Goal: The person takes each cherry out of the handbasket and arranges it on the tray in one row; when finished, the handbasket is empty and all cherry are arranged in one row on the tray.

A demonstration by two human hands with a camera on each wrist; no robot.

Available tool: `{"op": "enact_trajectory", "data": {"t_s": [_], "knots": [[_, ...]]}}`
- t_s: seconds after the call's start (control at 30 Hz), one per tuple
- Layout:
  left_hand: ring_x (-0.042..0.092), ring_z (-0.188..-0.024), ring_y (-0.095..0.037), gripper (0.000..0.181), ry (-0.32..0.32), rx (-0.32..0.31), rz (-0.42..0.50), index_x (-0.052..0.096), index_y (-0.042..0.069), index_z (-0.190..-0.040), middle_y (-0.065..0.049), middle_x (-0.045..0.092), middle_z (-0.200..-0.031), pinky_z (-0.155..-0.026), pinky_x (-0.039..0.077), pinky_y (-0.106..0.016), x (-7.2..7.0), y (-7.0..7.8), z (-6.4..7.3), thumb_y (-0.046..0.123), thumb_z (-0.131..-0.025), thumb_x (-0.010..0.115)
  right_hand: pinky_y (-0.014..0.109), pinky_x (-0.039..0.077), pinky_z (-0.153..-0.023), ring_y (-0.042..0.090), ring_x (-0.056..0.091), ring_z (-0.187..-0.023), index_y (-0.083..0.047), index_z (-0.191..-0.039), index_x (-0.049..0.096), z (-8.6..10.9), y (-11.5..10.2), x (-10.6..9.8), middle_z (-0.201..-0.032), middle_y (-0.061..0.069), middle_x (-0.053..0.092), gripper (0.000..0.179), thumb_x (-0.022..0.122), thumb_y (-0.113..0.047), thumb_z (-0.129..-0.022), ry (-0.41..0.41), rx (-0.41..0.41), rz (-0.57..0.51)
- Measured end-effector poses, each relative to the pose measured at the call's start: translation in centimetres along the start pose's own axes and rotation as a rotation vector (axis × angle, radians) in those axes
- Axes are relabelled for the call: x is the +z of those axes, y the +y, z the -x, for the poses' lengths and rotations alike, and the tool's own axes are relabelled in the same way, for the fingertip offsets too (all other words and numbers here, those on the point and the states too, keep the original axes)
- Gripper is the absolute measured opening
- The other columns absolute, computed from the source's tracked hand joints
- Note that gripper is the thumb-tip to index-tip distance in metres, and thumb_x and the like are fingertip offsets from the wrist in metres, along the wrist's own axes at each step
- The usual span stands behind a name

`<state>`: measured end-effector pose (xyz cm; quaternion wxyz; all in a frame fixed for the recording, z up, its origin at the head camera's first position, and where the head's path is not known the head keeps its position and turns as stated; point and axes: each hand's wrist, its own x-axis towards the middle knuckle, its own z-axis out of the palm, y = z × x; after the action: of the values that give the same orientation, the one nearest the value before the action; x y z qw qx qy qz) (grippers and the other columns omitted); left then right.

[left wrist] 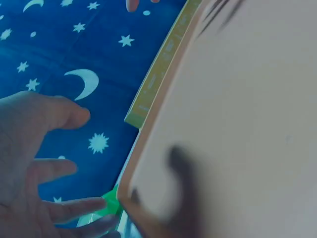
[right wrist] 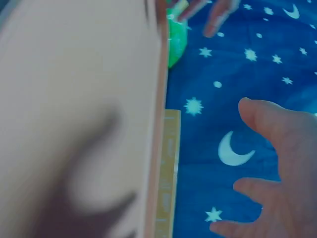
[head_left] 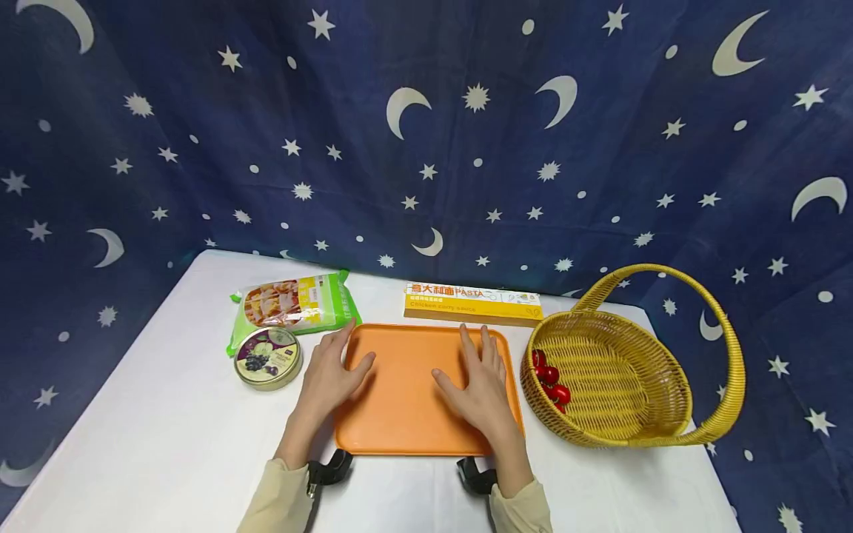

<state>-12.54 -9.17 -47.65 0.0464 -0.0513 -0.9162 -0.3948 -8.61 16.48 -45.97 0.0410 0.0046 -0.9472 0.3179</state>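
Note:
An orange tray (head_left: 413, 392) lies flat on the white table between my two hands. Over its left edge is my left hand (head_left: 328, 376), fingers spread and thumb pointing inward, holding nothing. My right hand (head_left: 481, 385) hovers above the tray's right part, its fingers spread too and nothing in its grasp. Both wrist views show the hands (left wrist: 25, 163) (right wrist: 282, 173) with loosely extended fingers, and their shadows fall on the tray's surface. Left of the left hand sits a round tin (head_left: 268, 358) with fruit pictured on its lid.
A green food packet (head_left: 293, 302) lies behind the tin. Behind the tray is a yellow and white pasta box (head_left: 473, 304). To the right stands a wicker basket (head_left: 600, 385) with a tall handle, holding several red tomatoes (head_left: 553, 385). A dark blue star-patterned curtain (head_left: 426, 178) hangs at the back.

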Motion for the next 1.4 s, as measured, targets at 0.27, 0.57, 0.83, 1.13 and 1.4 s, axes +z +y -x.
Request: {"op": "enact_trajectory", "data": {"t_s": [0.27,0.57,0.83,1.13,1.4], "knots": [[0.056,-0.090,-0.032,0.061,-0.008,-0.054,0.041,0.051,0.000,-0.141,-0.022,0.061,-0.104,-0.077,0.043,-0.046,-0.1,-1.5,-0.5,0.023,-0.087,0.069,0.056,0.030,-0.109,0.034,0.036,-0.139,-0.011,-0.152,0.036,-0.3,0.4,-5.0,-0.152,0.016,0.037,0.074,0.069,-0.034,-0.091,0.062,-0.027,-0.222],[0.058,-0.087,-0.030,0.058,0.007,0.018,0.071,0.054,0.002,-0.138,-0.020,0.062,-0.103,-0.074,0.043,-0.043,-0.6,-3.8,-0.7,0.012,-0.083,0.068,0.052,0.043,-0.099,0.042,0.052,-0.122,0.004,-0.143,0.043,-2.4,5.5,-12.8,-0.135,0.029,0.052,0.055,0.057,-0.024,-0.098,0.014,0.184,-0.196],[0.061,-0.085,-0.028,0.060,0.013,0.055,0.095,0.055,0.001,-0.137,-0.020,0.060,-0.106,-0.075,0.044,-0.041,-1.2,-5.1,-0.4,0.000,-0.077,0.066,0.039,0.051,-0.081,0.036,0.061,-0.099,0.015,-0.134,0.048,-5.8,9.1,-12.4,-0.123,0.033,0.054,0.047,0.056,-0.011,-0.095,-0.257,0.233,-0.176],[0.063,-0.083,-0.026,0.057,0.003,0.067,0.113,0.059,0.002,-0.133,-0.017,0.059,-0.104,-0.076,0.044,-0.042,0.0,-4.9,-0.7,0.002,-0.077,0.066,0.031,0.048,-0.065,0.016,0.057,-0.068,0.017,-0.122,0.054,-7.0,9.3,-11.2,-0.077,0.012,0.062,0.038,0.058,0.000,-0.088,-0.379,0.267,-0.199],[0.060,-0.084,-0.027,0.053,-0.004,0.095,0.130,0.062,0.001,-0.130,-0.017,0.059,-0.103,-0.075,0.041,-0.041,1.1,-4.5,-0.7,0.003,-0.077,0.065,0.028,0.051,-0.066,0.011,0.058,-0.066,0.020,-0.100,0.060,-5.8,10.1,-11.5,-0.077,0.005,0.062,0.020,0.057,0.010,-0.083,-0.370,0.302,-0.235]]}}
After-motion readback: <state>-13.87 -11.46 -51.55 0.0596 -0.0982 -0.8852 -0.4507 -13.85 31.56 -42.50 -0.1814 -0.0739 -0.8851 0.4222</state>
